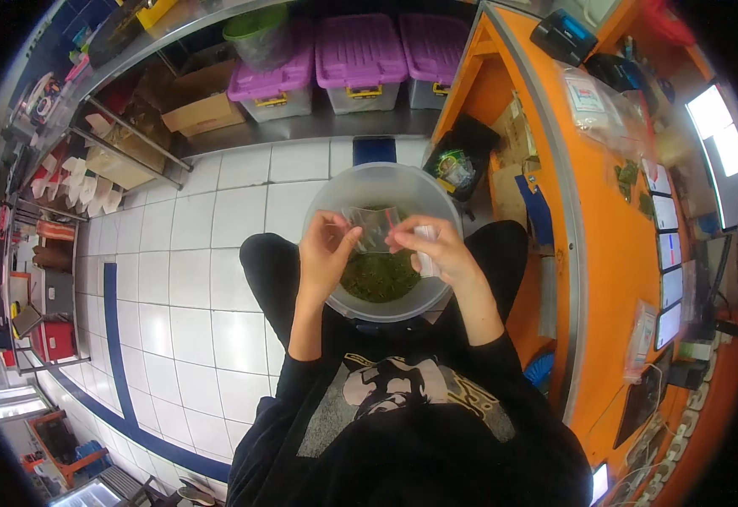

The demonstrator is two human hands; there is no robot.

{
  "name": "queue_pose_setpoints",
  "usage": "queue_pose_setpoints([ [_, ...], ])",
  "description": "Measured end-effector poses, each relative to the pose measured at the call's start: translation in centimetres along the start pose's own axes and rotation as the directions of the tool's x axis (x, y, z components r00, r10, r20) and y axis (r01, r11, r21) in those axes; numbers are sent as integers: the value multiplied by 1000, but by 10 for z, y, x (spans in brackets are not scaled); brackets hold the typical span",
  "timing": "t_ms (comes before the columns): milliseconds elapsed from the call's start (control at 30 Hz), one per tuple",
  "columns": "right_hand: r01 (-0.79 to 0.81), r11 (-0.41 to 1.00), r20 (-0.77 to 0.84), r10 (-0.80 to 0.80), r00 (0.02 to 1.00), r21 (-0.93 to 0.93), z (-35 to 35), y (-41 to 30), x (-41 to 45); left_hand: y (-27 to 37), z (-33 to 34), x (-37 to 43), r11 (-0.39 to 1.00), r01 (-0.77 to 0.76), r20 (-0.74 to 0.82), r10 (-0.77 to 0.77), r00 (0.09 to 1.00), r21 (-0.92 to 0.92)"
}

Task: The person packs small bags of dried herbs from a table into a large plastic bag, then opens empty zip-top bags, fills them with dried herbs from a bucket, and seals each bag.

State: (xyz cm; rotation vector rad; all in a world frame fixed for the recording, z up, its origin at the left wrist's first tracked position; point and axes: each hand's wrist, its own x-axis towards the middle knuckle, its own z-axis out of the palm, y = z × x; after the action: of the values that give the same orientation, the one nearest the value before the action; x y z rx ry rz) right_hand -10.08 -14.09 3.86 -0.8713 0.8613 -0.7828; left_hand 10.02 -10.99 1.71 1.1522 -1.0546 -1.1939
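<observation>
A small clear zip bag with a red strip along one edge is stretched between my hands. My left hand pinches its left side between thumb and fingers. The red-striped edge is in the grip of my right hand, which also has a white, stacked-looking bundle tucked against its palm. Below both hands stands a round translucent plastic tub between my knees. Green, finely chopped plant matter covers its bottom. Whether the bag contains anything cannot be made out.
An orange counter with a metal edge runs along my right, bearing several lit phones and a plastic packet. Ahead, purple-lidded storage boxes sit on a low metal shelf. A black bag leans beside the tub.
</observation>
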Motion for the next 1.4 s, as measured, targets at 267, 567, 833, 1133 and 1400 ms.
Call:
queue_pose_setpoints([
  [267,214,965,-254,-248,935,-153,15,25,1,17,37,-19,880,-224,-88,285,954,419],
  [567,210,940,-120,-249,961,-268,15,18,-2,-1,17,-8,1000,5,103,-2,995,-29],
  [833,523,447,34,-736,676,-726,29,23,3,14,27,-10,894,-188,77,172,982,406],
  [1133,418,289,38,-783,621,-861,20,27,10,7,23,-14,840,-259,179,195,964,477],
  [1400,445,213,164,-726,668,-870,26,26,10,15,23,-5,720,-88,-7,127,992,689],
])
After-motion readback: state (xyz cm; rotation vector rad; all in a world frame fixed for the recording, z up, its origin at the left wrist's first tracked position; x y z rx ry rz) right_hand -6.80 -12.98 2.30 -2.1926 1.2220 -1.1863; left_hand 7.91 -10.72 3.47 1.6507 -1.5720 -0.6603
